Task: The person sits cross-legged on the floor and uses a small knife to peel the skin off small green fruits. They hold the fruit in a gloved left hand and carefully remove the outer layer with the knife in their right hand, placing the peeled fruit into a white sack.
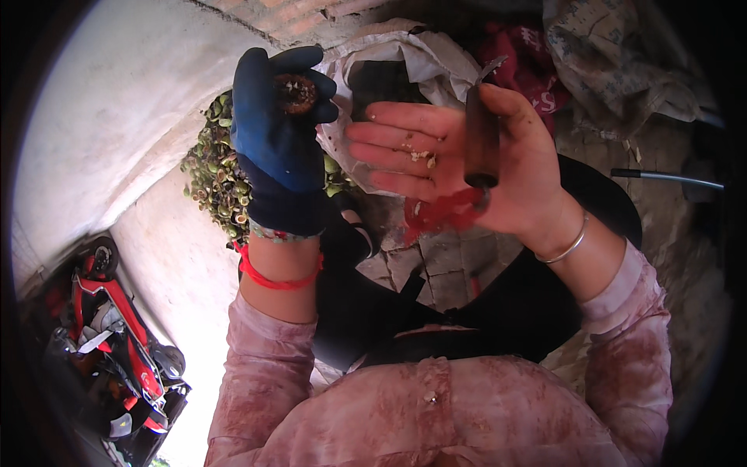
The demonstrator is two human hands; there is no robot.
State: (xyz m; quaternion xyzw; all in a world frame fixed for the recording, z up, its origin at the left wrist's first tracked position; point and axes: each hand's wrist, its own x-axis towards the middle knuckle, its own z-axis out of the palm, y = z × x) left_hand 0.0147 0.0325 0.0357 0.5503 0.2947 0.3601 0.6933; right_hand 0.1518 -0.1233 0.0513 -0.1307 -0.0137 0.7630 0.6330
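Note:
My left hand [280, 134], in a blue coated work glove, is raised and curled around a brown, round nut-like piece [295, 94] with pale bits on its face. Palm up, my bare right hand [461, 152] has its fingers stretched out, while the thumb presses a dark cylindrical tool handle [482, 140] against the palm. A short metal blade [492, 68] sticks out of the handle's far end, and a red cord or cloth strip [446, 211] hangs from its near end. Pale crumbs [421, 156] lie on the fingers.
A heap of green and brown husks [222, 175] lies by the white wall [175, 222]. Beyond my hands stands an open white woven sack [397, 46], beside a dark red printed bag [519, 64]. A red vehicle [125, 327] is at lower left. Paving [443, 257] shows between my legs.

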